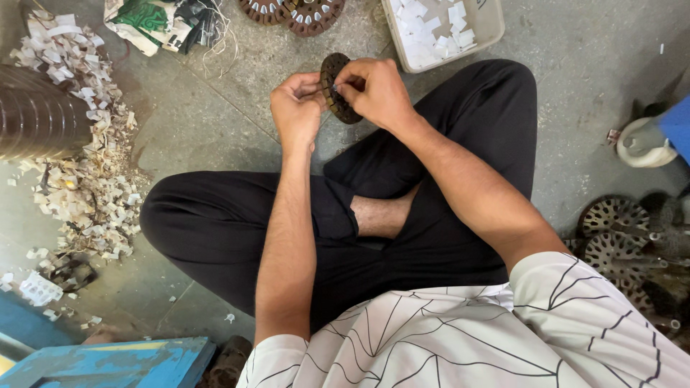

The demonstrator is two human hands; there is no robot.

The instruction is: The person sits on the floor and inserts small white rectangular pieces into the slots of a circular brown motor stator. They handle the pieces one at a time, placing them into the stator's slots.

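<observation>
At the left of the frame a heap of white paper scraps (86,165) lies on the concrete floor (215,122), beside a dark ribbed cylinder (36,111). In the upper middle, the left hand (296,108) and the right hand (374,90) hold a round slotted metal core (332,86) on its edge, above the crossed legs. The fingers of both hands are closed on the core. Behind it stands a white tray (489,29) with paper strips. At the right edge lie more slotted discs (618,230).
</observation>
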